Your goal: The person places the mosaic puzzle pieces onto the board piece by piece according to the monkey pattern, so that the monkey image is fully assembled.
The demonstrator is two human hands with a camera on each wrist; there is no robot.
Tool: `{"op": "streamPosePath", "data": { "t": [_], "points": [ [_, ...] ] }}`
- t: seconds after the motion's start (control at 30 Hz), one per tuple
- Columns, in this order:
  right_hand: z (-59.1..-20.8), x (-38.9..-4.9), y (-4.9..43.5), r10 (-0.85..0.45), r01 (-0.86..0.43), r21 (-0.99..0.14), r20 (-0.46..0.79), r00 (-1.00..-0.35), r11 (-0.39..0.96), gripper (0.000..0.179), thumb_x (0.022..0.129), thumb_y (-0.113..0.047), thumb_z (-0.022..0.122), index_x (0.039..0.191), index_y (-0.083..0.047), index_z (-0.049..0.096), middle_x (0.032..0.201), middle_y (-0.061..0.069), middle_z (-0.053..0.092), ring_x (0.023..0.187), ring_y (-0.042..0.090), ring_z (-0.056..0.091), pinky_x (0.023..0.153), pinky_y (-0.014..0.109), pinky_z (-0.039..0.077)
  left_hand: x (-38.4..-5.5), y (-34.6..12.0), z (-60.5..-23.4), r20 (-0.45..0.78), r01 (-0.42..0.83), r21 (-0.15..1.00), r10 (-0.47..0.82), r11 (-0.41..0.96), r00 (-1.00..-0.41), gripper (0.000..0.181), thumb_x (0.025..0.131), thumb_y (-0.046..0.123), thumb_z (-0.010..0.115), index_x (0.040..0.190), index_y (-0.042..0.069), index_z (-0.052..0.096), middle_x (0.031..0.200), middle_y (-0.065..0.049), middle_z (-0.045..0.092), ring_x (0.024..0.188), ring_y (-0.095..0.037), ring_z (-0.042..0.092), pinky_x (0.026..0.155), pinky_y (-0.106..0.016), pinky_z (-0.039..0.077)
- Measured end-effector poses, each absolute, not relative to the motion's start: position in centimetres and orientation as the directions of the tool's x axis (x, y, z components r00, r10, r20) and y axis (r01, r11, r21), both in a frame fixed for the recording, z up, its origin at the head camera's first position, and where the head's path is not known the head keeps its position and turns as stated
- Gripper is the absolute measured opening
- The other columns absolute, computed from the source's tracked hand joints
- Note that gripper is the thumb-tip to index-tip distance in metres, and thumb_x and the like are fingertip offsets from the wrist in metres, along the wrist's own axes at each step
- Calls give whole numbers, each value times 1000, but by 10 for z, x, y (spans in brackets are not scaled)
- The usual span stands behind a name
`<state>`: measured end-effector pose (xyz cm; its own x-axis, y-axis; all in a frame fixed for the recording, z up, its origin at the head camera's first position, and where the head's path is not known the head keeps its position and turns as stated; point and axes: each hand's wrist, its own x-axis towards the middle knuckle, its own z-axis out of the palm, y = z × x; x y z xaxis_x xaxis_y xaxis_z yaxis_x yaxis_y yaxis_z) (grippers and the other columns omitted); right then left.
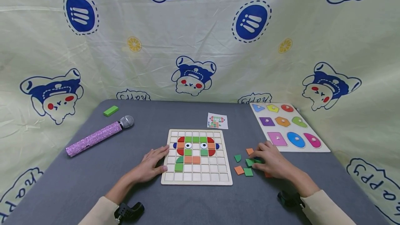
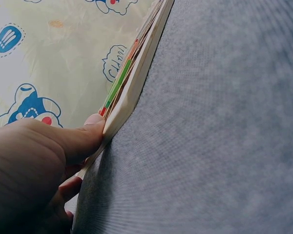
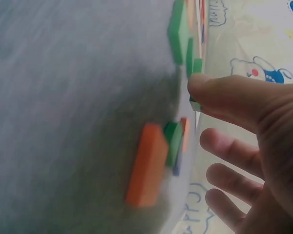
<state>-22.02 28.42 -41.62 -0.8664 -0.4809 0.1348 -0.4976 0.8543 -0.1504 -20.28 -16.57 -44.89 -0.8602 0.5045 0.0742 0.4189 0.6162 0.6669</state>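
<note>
A wooden grid board (image 1: 206,177) lies in front of me, with red, green, orange and blue tiles and two eye tiles set in it. My left hand (image 1: 151,164) rests at its left edge, fingers extended and thumb against the rim, as the left wrist view also shows. To the board's right, my right hand (image 1: 272,160) is over a scatter of loose tiles. In the right wrist view its thumb presses a small green tile (image 3: 197,66), pinched against a finger hidden behind. Around it lie an orange tile (image 1: 239,170) and green tiles (image 1: 248,172).
A small picture card (image 1: 218,121) lies behind the board. At the right back is a white shape puzzle (image 1: 282,130) with colourful knobbed pieces. On the left are a glittery purple microphone (image 1: 97,138) and a green block (image 1: 110,110). A printed curtain hangs behind the grey table.
</note>
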Motion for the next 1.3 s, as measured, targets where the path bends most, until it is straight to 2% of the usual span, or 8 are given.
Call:
{"op": "streamPosePath", "data": {
  "t": [0.27, 0.5, 0.77, 1.03, 1.3],
  "points": [
    [-409, -212, 257, -537, -562, -158, 177, -825, 812, 21, 78, -28, 76, 98, -23, 73, 95, -8, 55, 90, 11, 38, 74, 29, 34, -202, -166, -449, 70, 413, 673, 503, 614, -862, 61, 93, 18, 56, 146, -1, 31, 156, -17, 23, 143, -43, 17, 113, -63, 4],
    [-410, -207, 226, -580, -608, -174, 190, -792, 774, 21, 79, -31, 75, 98, -22, 73, 92, -9, 55, 90, 9, 38, 77, 31, 31, -202, -165, -450, 83, 424, 664, 503, 616, -860, 61, 93, 18, 57, 145, -3, 32, 155, -18, 25, 143, -43, 18, 113, -63, 5],
    [-413, -203, 189, -646, -686, -142, 249, -722, 713, 22, 77, -35, 76, 95, -22, 73, 93, -8, 58, 89, 9, 40, 76, 29, 33, -202, -166, -450, 86, 424, 672, 505, 607, -859, 61, 93, 17, 57, 145, -3, 32, 156, -18, 24, 143, -43, 18, 113, -63, 5],
    [-417, -202, 147, -645, -682, -147, 232, -728, 716, 20, 78, -35, 75, 94, -23, 73, 93, -6, 59, 91, 10, 40, 78, 31, 35, -203, -166, -452, 105, 440, 664, 508, 605, -855, 61, 93, 16, 57, 144, -3, 32, 155, -18, 25, 143, -42, 19, 113, -62, 6],
    [-421, -205, 117, -666, -707, -89, 272, -695, 702, 16, 79, -32, 73, 91, -23, 74, 89, -6, 58, 87, 11, 40, 80, 32, 38, -203, -166, -450, 107, 440, 666, 507, 603, -856, 61, 92, 16, 57, 144, -3, 32, 155, -18, 25, 143, -42, 18, 113, -62, 6]
  ]
}}
